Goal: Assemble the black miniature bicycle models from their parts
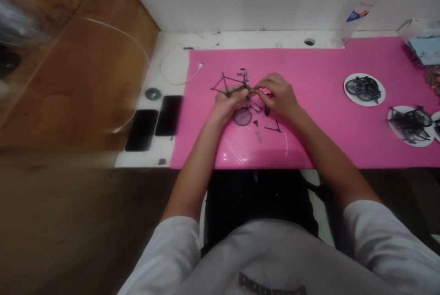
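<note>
Gripping a toy bicycle frame (235, 79) over a pink mat (309, 66), a person's left hand (231, 95) closes thumb and fingers on its lower bars, apparently to steady it with the handlebar (243, 73) on the far side. The right hand (277, 95) curls its fingertips at the frame's front end; whether they meet on a tiny part cannot be told. A spoked wheel (242, 117) and loose black pieces (266, 111) lie just below, likely for easy reach, while a plate (350, 99) of bicycle parts sits well apart, perhaps to prevent mixing.
</note>
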Action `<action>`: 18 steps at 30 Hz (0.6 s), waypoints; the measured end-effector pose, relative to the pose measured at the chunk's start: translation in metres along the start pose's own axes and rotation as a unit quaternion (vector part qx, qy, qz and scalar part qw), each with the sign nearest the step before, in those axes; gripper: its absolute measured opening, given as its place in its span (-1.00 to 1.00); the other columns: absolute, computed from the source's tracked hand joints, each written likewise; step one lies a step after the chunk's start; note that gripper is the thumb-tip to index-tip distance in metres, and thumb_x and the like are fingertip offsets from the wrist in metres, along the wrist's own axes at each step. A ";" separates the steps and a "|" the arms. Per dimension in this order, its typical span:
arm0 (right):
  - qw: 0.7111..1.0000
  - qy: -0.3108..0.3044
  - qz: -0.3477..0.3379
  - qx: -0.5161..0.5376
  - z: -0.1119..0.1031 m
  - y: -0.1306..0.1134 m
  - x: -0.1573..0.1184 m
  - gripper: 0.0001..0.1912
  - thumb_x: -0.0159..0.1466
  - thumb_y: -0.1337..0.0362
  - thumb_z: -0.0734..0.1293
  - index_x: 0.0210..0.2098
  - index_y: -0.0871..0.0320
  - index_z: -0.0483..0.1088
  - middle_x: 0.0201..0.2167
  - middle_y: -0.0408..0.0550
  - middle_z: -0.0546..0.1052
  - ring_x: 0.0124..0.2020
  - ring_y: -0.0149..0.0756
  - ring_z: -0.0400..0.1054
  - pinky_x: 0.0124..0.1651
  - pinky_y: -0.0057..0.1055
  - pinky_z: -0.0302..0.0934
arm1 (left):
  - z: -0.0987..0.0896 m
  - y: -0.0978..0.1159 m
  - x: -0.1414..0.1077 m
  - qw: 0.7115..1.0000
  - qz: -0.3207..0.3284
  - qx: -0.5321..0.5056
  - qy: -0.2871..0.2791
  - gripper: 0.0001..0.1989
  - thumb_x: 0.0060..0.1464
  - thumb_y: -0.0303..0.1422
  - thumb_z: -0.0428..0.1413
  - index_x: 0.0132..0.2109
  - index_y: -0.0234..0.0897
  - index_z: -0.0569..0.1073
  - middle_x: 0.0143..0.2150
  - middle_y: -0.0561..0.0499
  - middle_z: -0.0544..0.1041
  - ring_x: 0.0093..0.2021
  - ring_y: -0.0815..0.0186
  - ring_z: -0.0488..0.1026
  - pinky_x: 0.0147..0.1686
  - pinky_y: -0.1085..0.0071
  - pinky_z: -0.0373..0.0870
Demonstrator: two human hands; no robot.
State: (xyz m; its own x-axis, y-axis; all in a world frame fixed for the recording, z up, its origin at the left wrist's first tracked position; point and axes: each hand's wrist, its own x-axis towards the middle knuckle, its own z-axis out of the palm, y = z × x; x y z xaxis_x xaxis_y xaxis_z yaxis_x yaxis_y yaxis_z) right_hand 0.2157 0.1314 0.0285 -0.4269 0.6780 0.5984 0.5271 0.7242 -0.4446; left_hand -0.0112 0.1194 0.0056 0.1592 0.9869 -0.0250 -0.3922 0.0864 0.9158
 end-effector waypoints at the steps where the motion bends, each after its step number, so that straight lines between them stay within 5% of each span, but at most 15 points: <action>1: 1.000 -0.004 -0.001 -0.006 0.000 0.001 0.000 -0.75 0.62 0.12 0.32 -0.04 0.03 0.64 -0.04 0.07 0.68 0.06 -0.01 0.52 0.21 -0.02 0.41 | 0.000 0.000 0.000 1.000 0.000 0.008 -0.002 -0.34 -0.23 0.04 0.71 -0.07 -0.22 0.75 -0.04 -0.17 0.84 0.06 -0.01 0.83 0.10 0.16 0.77; 18: 0.998 -0.067 0.014 -0.017 -0.006 -0.001 0.002 -0.80 0.58 0.19 0.35 -0.05 0.03 0.64 -0.05 0.04 0.63 0.10 0.01 0.46 0.31 0.07 0.42 | -0.006 0.007 -0.001 0.996 0.020 0.080 -0.027 -0.41 -0.19 -0.02 0.70 -0.10 -0.26 0.78 -0.11 -0.18 0.83 -0.02 0.01 0.83 0.14 0.13 0.75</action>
State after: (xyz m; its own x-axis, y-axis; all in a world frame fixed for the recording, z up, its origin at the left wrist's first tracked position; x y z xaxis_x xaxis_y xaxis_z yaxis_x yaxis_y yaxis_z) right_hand 0.2183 0.1315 0.0341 -0.5053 0.7098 0.4908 0.5639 0.7021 -0.4349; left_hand -0.0193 0.1200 0.0101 0.1973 0.9799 0.0309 -0.2510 0.0201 0.9678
